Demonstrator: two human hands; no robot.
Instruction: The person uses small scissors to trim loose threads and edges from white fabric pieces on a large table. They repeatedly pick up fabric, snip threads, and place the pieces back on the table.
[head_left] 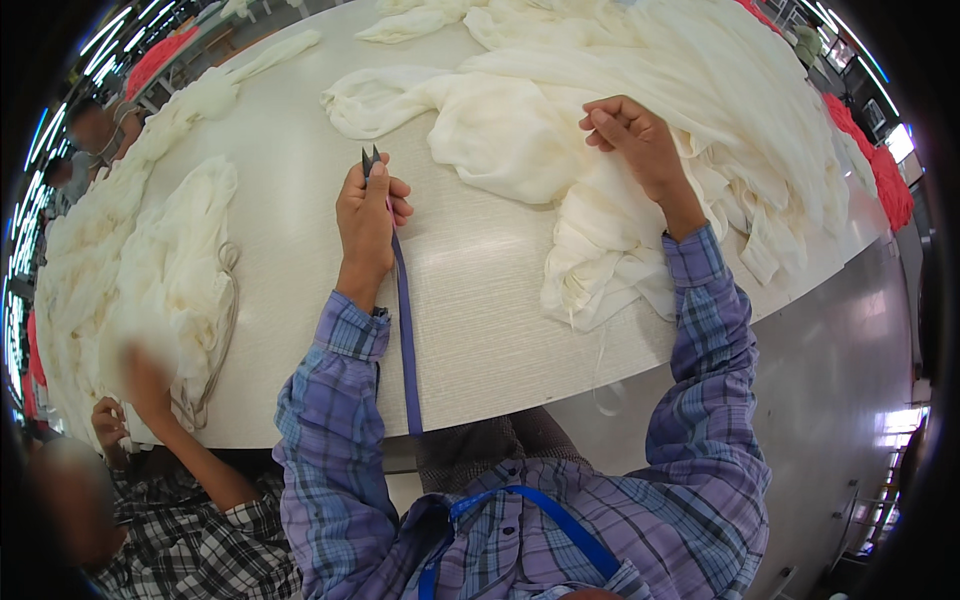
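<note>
My left hand (368, 215) is closed around dark thread snips (370, 158), blades pointing up, over the bare white tabletop. A purple-blue ribbon (405, 320) hangs from the snips down to the table's front edge. My right hand (630, 145) is raised over a large heap of cream sheer fabric (500, 130), fingers curled in with thumb near the fingertips; anything between them is too small to make out. A bunched piece of the same fabric (590, 270) lies below that hand, near the front edge.
More cream fabric (160, 270) lies along the left of the table (300, 400). A co-worker's hand (145, 385) reaches in beside it at lower left. Other people (100, 130) work at the far left. Red fabric bundles (880, 180) sit beyond the table at both sides.
</note>
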